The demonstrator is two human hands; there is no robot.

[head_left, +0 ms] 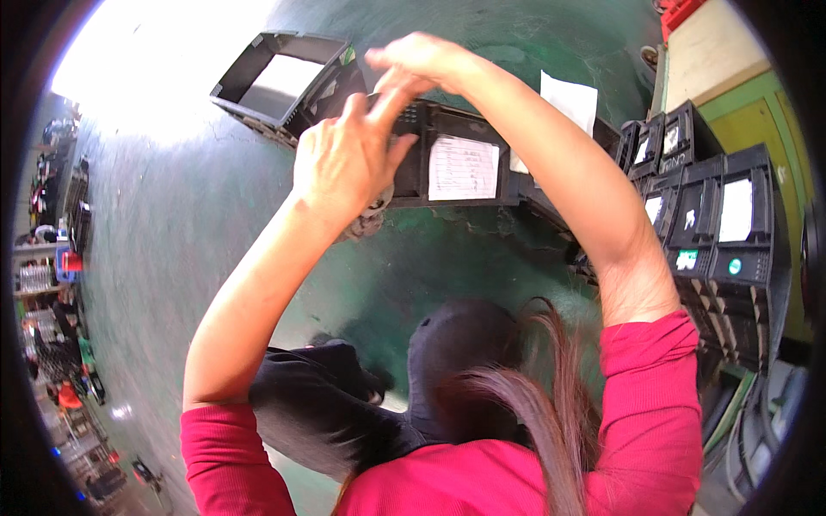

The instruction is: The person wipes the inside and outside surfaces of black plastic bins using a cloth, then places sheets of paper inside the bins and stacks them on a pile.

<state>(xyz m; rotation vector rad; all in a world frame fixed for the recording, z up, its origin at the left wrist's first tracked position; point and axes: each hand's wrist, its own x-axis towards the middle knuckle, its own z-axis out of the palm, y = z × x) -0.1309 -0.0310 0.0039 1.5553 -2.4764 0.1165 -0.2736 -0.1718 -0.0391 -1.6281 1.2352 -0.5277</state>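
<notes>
My left hand (342, 159) is over the left end of a black plastic crate (415, 182), its thumb and index finger apart and nothing visible in its grasp. A white printed sheet (463, 168) is on the side of this crate. Just beyond, my right hand (422, 64) reaches across to the left with its fingers stretched out, slightly blurred. Its lower fingers overlap the left fingertips in view, and I cannot tell whether they touch. A pale crumpled thing (368, 222) shows partly under my left wrist.
An open black crate (249, 110) with something white inside stands at the far left. Stacked black crates (742, 258) with labels rise at the right, near a green cabinet (748, 129). White paper (570, 101) lies behind my right forearm. Cluttered shelves (39, 279) line the left edge.
</notes>
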